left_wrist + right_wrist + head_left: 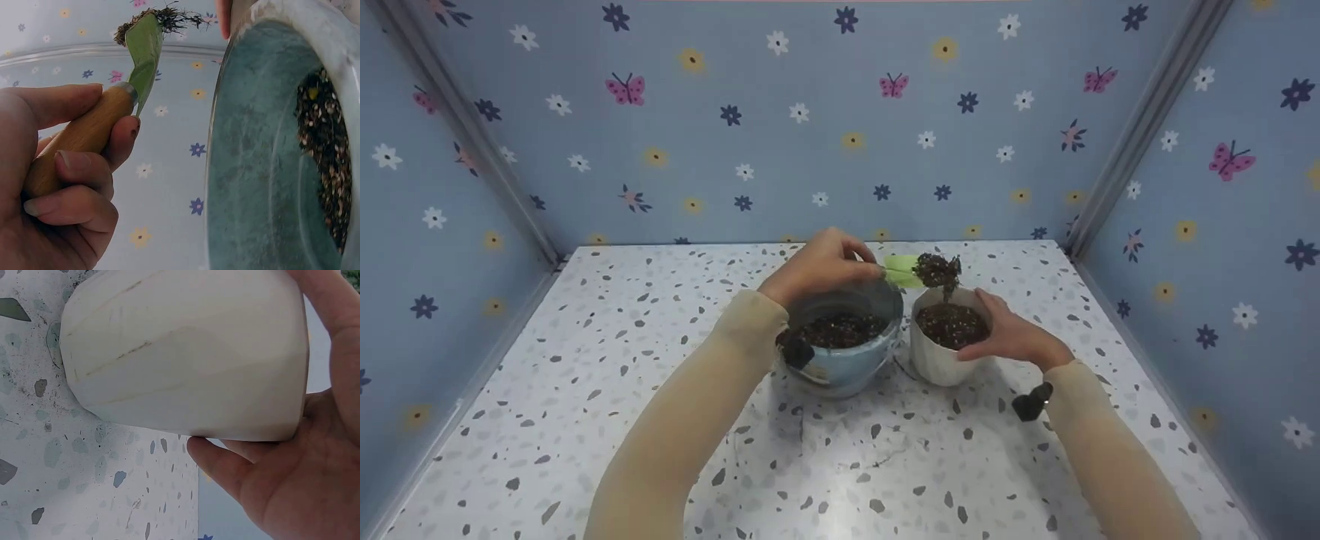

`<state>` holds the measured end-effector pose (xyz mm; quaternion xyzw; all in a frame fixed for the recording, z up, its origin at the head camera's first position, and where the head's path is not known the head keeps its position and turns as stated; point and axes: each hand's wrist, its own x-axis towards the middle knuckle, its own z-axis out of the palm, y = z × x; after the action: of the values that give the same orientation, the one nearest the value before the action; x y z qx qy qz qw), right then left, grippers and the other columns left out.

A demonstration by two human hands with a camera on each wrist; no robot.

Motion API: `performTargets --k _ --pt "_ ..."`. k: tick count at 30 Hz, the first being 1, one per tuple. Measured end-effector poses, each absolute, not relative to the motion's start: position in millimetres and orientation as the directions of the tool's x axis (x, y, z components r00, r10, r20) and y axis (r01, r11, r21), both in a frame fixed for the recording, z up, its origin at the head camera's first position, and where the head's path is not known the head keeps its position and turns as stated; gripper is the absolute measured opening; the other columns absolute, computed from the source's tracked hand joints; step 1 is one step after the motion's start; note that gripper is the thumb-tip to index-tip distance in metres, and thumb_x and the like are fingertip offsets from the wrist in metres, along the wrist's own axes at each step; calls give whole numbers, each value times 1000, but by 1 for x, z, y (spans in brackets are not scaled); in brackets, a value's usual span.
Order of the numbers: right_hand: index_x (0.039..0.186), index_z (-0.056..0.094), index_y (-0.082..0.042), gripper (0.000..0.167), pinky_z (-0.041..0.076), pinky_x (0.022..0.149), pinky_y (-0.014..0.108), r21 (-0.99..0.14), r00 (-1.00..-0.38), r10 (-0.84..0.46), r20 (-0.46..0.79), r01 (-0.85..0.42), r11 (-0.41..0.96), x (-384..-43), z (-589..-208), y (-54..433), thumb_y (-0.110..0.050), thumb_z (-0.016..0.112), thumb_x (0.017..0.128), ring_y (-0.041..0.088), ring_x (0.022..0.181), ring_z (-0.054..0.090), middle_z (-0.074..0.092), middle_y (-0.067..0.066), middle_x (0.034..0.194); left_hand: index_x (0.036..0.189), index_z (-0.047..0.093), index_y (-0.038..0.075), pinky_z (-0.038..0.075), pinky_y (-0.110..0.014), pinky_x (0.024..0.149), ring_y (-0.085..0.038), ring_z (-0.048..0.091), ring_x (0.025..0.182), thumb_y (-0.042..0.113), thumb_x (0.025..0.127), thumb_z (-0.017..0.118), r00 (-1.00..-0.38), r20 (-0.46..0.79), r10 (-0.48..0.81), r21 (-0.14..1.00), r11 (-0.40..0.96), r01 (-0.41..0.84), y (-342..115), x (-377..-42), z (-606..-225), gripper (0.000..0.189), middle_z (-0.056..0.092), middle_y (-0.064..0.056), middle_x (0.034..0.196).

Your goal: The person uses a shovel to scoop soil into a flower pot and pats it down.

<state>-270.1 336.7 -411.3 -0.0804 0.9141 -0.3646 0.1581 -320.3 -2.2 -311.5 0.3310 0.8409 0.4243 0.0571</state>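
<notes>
My left hand (826, 260) grips a small trowel by its wooden handle (84, 138), fingers wrapped round it. The trowel's green blade (901, 271) points right and carries a dark clump of soil (937, 270) with stringy bits hanging from it. Below that clump stands a white ribbed pot (941, 361) holding dark soil (952, 325). My right hand (1016, 334) holds this pot at its right side near the rim, thumb toward me and fingers round the far side. Under my left hand is a wider blue-grey pot (847, 369), partly filled with speckled soil (326, 163).
Both pots stand side by side on a white speckled tabletop (885, 472). Small dark crumbs lie near the white pot's base. Blue walls (810, 82) with flowers and butterflies close off the back and both sides.
</notes>
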Motion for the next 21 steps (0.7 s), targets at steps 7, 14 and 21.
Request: performTargets --k 7,14,21 --pt "158 -6 -9 137 15 115 58 -728 -934 -279 -222 -31 685 -273 -411 332 -48 89 68 37 149 4 -3 17 164 98 78 8 53 -32 72 -16 66 77 21 88 72 -760 192 620 743 414 526 11 -323 -329 17 72 -1 90" --pt "157 -10 -8 135 16 116 50 -771 -922 -313 -226 -27 636 -272 -412 334 -39 89 71 33 149 8 1 17 164 99 78 8 54 -31 76 -14 67 80 19 88 71 -736 177 653 704 439 559 21 -325 -339 17 74 0 91" --pt "158 -8 -11 136 13 116 54 -752 -931 -286 -224 -22 659 -271 -413 337 -45 89 70 35 149 5 -3 16 164 99 78 7 54 -29 77 -15 67 82 17 89 70 -717 190 670 630 477 613 30 -327 -341 16 74 -4 94"
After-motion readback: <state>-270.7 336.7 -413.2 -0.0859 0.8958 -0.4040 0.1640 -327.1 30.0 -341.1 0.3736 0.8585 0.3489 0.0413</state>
